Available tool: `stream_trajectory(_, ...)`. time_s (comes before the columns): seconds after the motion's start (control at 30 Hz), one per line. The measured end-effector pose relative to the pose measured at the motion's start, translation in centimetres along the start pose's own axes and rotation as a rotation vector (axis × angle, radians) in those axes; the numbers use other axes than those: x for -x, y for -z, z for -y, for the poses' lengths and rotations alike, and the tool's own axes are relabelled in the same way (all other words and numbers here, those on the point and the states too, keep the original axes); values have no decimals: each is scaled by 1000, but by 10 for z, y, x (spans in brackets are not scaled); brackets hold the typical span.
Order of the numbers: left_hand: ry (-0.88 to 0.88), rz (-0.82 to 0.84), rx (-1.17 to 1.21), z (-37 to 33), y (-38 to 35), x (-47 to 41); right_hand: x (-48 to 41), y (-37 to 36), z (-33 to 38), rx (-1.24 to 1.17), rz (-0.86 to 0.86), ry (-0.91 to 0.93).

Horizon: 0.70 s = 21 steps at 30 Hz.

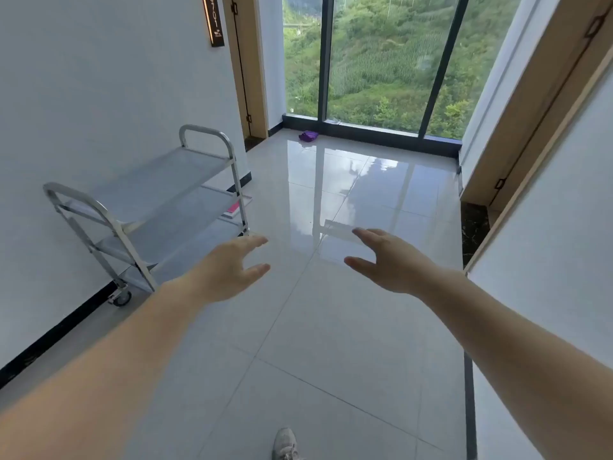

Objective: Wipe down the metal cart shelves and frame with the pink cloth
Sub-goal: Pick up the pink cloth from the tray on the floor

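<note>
1 cart, lengthwise along L wall.

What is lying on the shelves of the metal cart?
A pink cloth, it seems, lies at the far end of the cart's middle shelf, partly hidden by the frame. Nothing else shows; the upper shelves cover most of the bottom one.

One head-worn camera is looking forward and down over the glossy grey tiled floor, facing the tall dark-framed window at upper centre, with the silver three-shelf metal cart near at middle left.
</note>
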<state>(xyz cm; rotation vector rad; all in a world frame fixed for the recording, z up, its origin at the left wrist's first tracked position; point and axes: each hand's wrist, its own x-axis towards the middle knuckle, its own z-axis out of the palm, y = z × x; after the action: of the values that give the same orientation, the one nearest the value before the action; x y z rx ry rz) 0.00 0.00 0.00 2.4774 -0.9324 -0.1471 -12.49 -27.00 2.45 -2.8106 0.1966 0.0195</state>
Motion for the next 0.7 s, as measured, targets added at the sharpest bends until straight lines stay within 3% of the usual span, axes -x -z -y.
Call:
stream_trajectory(0.33,7,82,-18,67,-7,-144,-128,-7,-70,9,52,-181)
stream_trajectory(0.7,84,116,4,86,-29,-288,-271,-9,-144,-16,148,-140)
